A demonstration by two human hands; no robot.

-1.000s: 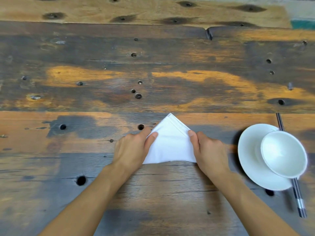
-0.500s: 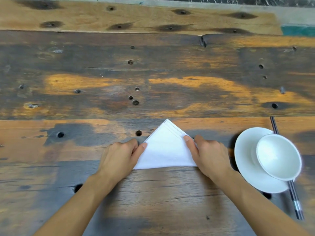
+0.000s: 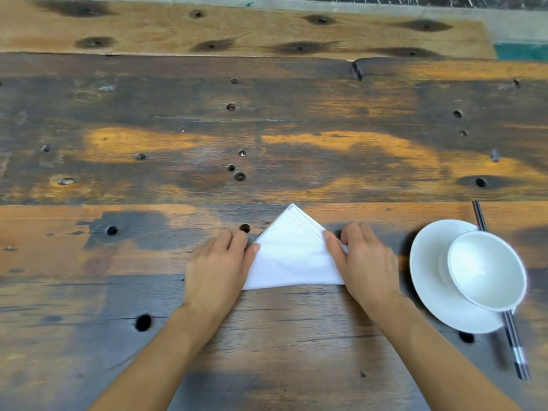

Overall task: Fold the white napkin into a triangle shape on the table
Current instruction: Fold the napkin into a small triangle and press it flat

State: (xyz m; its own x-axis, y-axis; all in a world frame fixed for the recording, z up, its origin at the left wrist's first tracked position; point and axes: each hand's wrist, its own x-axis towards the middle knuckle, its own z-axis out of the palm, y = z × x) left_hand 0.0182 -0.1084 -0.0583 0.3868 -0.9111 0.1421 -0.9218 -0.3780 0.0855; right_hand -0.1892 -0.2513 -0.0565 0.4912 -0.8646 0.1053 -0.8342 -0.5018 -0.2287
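Observation:
The white napkin lies flat on the wooden table as a triangle. Its point faces away from me and its long folded edge is nearest me. Layered edges show along its right slope. My left hand rests at the napkin's left corner, thumb tip on the left edge and fingers curled onto the wood. My right hand covers the right corner, thumb on the right slope, fingers curled behind the edge. Both corners are hidden under my hands.
To the right stands a white saucer with a white bowl sitting tilted on it. Dark chopsticks lie under the saucer's right side, running toward me. The planks carry several dark holes and knots.
My left thumb has slid outward from over the napkin to its left edge. The right hand holds its place. The view has shifted slightly.

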